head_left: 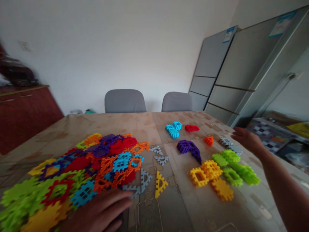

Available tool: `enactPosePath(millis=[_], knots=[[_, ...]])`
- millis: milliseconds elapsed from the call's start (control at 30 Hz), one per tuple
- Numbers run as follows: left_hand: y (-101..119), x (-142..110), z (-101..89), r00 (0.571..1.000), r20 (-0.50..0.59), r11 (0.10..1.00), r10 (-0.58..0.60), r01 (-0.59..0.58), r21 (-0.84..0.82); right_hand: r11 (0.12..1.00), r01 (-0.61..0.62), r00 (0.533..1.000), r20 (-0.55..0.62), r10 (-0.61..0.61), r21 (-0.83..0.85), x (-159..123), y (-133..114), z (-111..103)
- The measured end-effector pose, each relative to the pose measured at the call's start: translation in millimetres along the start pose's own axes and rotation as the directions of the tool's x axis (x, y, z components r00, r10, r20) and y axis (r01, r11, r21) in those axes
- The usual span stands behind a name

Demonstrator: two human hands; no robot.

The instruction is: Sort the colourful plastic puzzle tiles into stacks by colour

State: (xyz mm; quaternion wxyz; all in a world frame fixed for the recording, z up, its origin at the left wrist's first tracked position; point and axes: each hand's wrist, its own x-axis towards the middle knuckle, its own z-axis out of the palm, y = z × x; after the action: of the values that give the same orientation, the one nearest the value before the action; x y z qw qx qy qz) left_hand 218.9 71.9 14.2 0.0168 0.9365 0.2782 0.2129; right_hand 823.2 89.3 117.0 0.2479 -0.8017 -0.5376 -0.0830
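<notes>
My left hand (101, 209) is low at the near edge of a mixed pile of toothed plastic building pieces. Its fingers stretch to the right, slightly apart, with the tips beside a grey triangle piece (133, 189); nothing shows in them. My right hand (245, 138) reaches to the far right, just beside a small group of grey pieces (226, 141). Its fingers look extended and a little blurred, with no piece visible in them. A yellow triangle piece (160, 184) and grey triangles (161, 159) lie between the hands.
On the table's right side are groups of light blue (173, 130), red (192, 128), purple (184, 146), orange (209, 140), yellow (211, 169) and green pieces (231, 176). Two grey chairs (125, 101) stand behind the table (145, 120).
</notes>
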Motion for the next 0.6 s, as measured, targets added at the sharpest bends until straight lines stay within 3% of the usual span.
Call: enactPosePath(millis=[100, 167, 233, 267, 300, 333, 367, 467, 600], knots=[[-5, 24, -9.7, 0.999, 0.021, 0.999, -0.037, 0.036, 0.02, 0.97, 0.175, 0.979, 0.079, -0.19, 0.167, -23, -68, -2], [-2, 40, -4.9, 0.997, 0.048, 0.998, -0.056, 0.056, 0.011, 0.905, 0.322, 0.919, 0.137, -0.37, 0.278, -54, -126, 3], [6, 53, 3.5, 0.992, 0.095, 0.997, -0.078, 0.079, -0.006, 0.75, 0.507, 0.758, 0.196, -0.623, 0.424, -90, -183, 15], [11, 58, 6.9, 0.989, 0.127, 0.996, -0.081, 0.083, -0.015, 0.699, 0.551, 0.696, 0.213, -0.686, 0.456, -105, -208, 22], [17, 63, 9.1, 0.985, 0.157, 0.997, -0.076, 0.08, -0.021, 0.681, 0.568, 0.636, 0.279, -0.72, 0.462, -118, -230, 31], [22, 66, 9.7, 0.981, 0.185, 0.997, -0.064, 0.069, -0.022, 0.704, 0.562, 0.608, 0.36, -0.707, 0.433, -126, -247, 41], [28, 68, 9.0, 0.975, 0.215, 0.998, -0.051, 0.056, -0.015, 0.756, 0.54, 0.624, 0.428, -0.654, 0.369, -131, -260, 52], [41, 66, 2.3, 0.958, 0.286, 1.0, -0.018, 0.018, 0.004, 0.845, 0.474, 0.695, 0.484, -0.532, 0.249, -130, -279, 85], [47, 47, 0.2, 0.965, 0.249, 0.996, 0.083, -0.069, -0.062, 0.901, 0.407, 0.748, 0.512, -0.422, 0.148, -125, -281, 112]])
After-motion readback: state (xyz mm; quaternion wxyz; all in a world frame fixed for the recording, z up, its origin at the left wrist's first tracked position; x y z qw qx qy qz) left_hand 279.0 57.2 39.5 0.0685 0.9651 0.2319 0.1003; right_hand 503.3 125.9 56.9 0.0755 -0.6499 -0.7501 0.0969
